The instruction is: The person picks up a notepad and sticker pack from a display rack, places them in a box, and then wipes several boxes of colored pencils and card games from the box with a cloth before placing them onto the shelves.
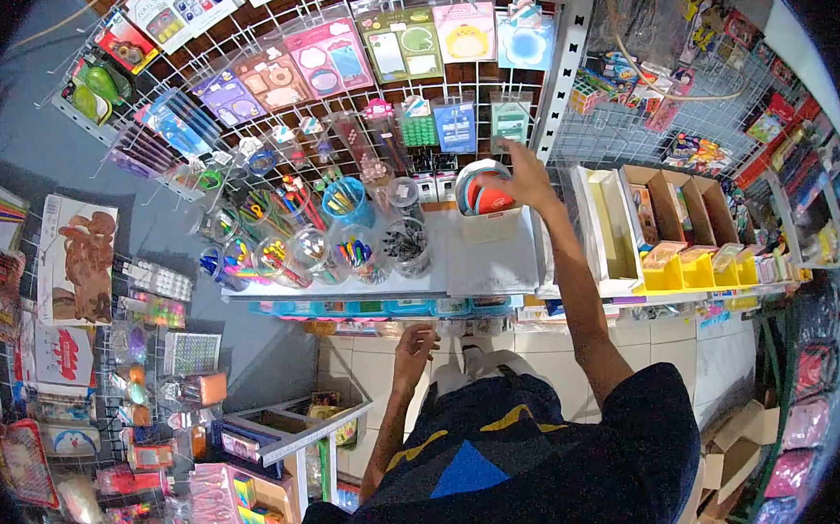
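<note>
My right hand point(526, 183) reaches over the right side of a small white box point(492, 226) on the white counter. Red and grey rounded things point(485, 194) fill the box; their kind is hard to make out. The fingers stretch toward the rack behind, with the thumb apart from them and close to the red piece. I see nothing gripped between them. My left hand point(414, 348) hangs in front of the counter's edge, fingers loosely bent and apart, holding nothing. Left of the box stand clear jars of pens point(405, 245) and a blue cup point(346, 204).
A wire rack point(331, 98) with hanging packets rises behind the white counter point(422, 283). Cardboard compartments point(674, 207) and yellow bins point(698, 272) stand to the right. Hanging goods and a metal-framed stand point(305, 431) are on the left. Open cardboard boxes point(740, 444) lie lower right.
</note>
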The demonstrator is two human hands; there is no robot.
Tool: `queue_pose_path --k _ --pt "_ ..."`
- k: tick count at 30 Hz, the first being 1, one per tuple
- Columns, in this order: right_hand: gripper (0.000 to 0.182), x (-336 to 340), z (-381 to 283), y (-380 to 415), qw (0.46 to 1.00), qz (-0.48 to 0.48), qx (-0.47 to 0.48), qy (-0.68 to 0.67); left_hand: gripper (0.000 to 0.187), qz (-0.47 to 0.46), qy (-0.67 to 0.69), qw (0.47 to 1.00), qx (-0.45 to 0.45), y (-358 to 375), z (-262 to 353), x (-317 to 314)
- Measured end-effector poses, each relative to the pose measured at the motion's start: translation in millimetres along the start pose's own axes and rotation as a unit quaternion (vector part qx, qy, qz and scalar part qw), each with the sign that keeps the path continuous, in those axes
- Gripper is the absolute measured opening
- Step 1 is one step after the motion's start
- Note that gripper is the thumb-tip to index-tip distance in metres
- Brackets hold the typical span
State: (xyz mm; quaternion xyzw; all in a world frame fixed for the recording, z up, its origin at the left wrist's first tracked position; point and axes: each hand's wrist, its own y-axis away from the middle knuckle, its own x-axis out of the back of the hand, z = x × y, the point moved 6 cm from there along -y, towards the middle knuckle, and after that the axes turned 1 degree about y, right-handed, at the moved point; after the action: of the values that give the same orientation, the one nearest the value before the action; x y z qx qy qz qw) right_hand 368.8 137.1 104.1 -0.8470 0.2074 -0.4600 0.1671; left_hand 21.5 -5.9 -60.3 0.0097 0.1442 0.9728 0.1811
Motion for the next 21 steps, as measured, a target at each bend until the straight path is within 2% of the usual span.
queue_pose_path --k 1,4,5,9,12,15,19,21 --pt "0.098 -12 17 2 0.993 -0.106 -0.011 -0.045 0.028 -0.012 -0.007 1.0 0.002 1 -1 -4" --pt "0.111 -29 31 20 0.97 -0.238 -0.039 -0.033 0.029 -0.038 -0.021 0.999 -0.013 4 1 -12" --pt "0.122 -35 34 23 0.959 -0.271 -0.054 -0.055 0.03 -0.038 -0.018 0.999 0.006 7 -1 -13" --pt "0.122 -45 38 30 0.943 -0.251 -0.046 -0.214 0.032 -0.074 -0.012 0.997 -0.001 12 -1 -17" --pt "0.119 -40 35 33 0.951 -0.221 -0.016 -0.214 0.035 -0.096 -0.005 0.995 0.002 16 1 -19" --pt "0.117 -34 44 33 0.957 -0.214 -0.036 -0.192 0.036 -0.093 -0.026 0.995 -0.003 13 -2 -16" --pt "0.109 -9 51 24 0.95 -0.152 -0.032 -0.27 0.035 -0.08 -0.036 0.996 -0.002 7 -6 -13" --pt "0.107 -7 53 22 0.972 -0.125 -0.008 -0.196 0.034 -0.072 -0.027 0.997 0.008 7 -10 -11"
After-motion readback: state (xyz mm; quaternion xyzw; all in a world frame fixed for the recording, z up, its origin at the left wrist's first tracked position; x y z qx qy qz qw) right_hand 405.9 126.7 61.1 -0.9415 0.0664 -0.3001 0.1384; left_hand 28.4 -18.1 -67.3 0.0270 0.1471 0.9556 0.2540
